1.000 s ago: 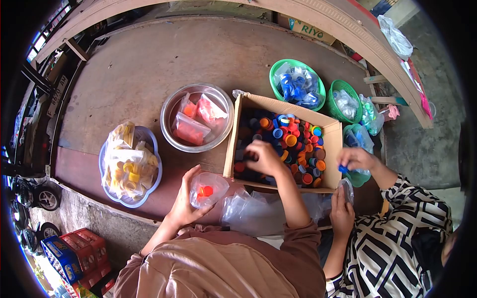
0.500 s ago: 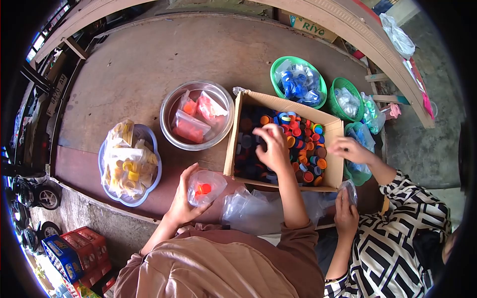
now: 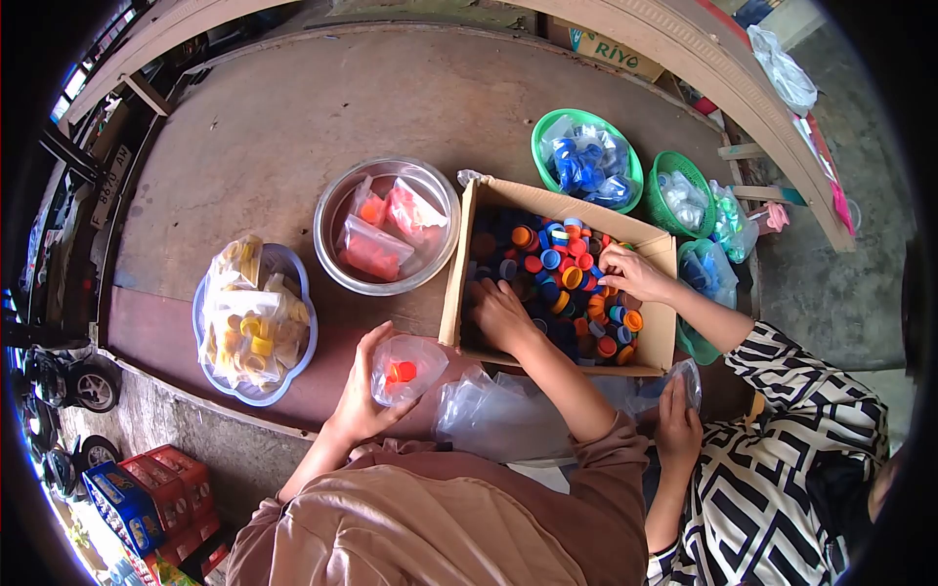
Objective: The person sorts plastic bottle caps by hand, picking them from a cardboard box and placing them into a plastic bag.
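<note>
In the head view, the fingers of the left hand (image 3: 363,396) are curled around the side of a clear bag (image 3: 430,354), gripping it with its mouth spread; a red cap (image 3: 401,371) lies inside, just beside those fingers. The right hand (image 3: 503,317) reaches into the cardboard box (image 3: 658,249), its fingers bent and pointing down at the near left part, among the loose caps (image 3: 552,259). The fingertips are hidden, so whether they are closed on a cap I cannot tell. The caps, mostly blue, orange and red, spread to the right of these fingers and beyond them.

Beyond the left fingers stands a metal bowl (image 3: 422,271) with bags of red caps (image 3: 371,249); farther left of them is a pale blue basin (image 3: 305,354) with bags of yellow caps (image 3: 256,332). Between the two forearms, on the near side of the box, lie clear plastic bags (image 3: 484,415).

To the right of the right fingers, a co-worker's hand (image 3: 635,273) dips its fingers into the same box, while the co-worker's other hand (image 3: 676,430) holds a clear pouch (image 3: 690,383).
</note>
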Motion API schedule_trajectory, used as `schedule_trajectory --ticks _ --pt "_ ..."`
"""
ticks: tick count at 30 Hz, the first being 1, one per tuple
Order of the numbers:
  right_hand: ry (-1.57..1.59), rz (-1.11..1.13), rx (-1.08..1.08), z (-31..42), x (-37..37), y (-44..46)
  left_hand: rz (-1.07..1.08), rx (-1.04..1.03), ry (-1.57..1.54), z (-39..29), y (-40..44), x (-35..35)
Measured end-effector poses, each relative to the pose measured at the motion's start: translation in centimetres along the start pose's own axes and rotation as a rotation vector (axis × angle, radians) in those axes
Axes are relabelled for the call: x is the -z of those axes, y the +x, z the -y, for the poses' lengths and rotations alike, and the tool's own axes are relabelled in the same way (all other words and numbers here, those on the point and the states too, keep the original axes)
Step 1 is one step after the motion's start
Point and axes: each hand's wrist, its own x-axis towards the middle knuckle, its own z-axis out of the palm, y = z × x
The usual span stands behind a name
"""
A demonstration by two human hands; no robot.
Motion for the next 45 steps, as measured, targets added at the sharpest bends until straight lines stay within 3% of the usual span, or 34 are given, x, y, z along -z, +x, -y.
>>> schedule_trajectory --ticks 2,8,11,16,20,24,25,27,29,31,33,35,37,40,41,43,45 --pt "0.001 -0.086 -0.045 0.7 1.4 -0.2 0.005 -0.025 0.005 0.2 0.0 0.0" --pt "-0.052 -0.318 0.024 -1.5 -3.3 -0.7 0.005 -0.041 0.01 -0.2 0.0 -0.1" --pt "0.108 -0.008 -0.083 0.0 -0.9 -0.3 0.009 -0.044 0.017 -0.1 0.0 -0.4" --pt "0.041 -0.151 -0.035 -0.3 0.6 -0.1 0.021 -0.067 0.003 -0.4 0.1 -0.8" --pt "0.226 -0.385 -0.176 -0.1 5.1 -0.6 0.035 -0.077 0.026 -0.4 -0.1 -0.6" --pt "0.664 -0.947 -0.297 0.9 7.4 -1.7 0.052 -0.082 0.049 -0.5 -0.2 -0.5" --pt "0.813 -0.961 -0.292 2.4 8.7 -2.3 0.058 -0.08 0.038 -0.4 -0.1 -0.4" --pt "0.889 -0.869 -0.221 5.8 12.1 -3.4 0.078 -0.07 0.014 -0.1 -0.1 -0.5" --pt "0.713 -0.863 -0.054 7.7 13.0 -3.2 0.086 -0.087 0.023 -0.1 -0.1 -0.6" --pt "0.572 -0.681 0.038 8.9 13.4 -3.1 0.092 -0.111 -0.001 -0.1 0.0 -0.7" --pt "0.674 -0.676 0.083 9.1 13.3 -3.4 0.091 -0.132 -0.057 0.2 -0.1 -0.9" --pt "0.721 -0.643 0.033 7.3 12.7 -4.0 0.057 -0.091 -0.007 0.1 -0.3 -0.8" --pt "0.856 -0.552 -0.165 4.7 12.5 -4.5 0.047 -0.048 -0.018 0.3 -0.6 -0.6" --pt "0.737 -0.484 -0.398 -0.1 10.2 -5.9 0.037 -0.055 0.012 0.1 -0.6 -0.5" --pt "0.606 -0.532 -0.442 -1.4 9.2 -6.4 0.033 -0.058 0.024 0.2 -0.6 -0.4" --pt "0.579 -0.354 -0.517 -3.0 9.2 -7.8 0.032 -0.069 0.016 0.2 -0.5 -0.2" --pt "0.673 -0.225 -0.444 -2.6 9.6 -7.6 0.026 -0.061 0.019 0.3 -0.5 -0.2"
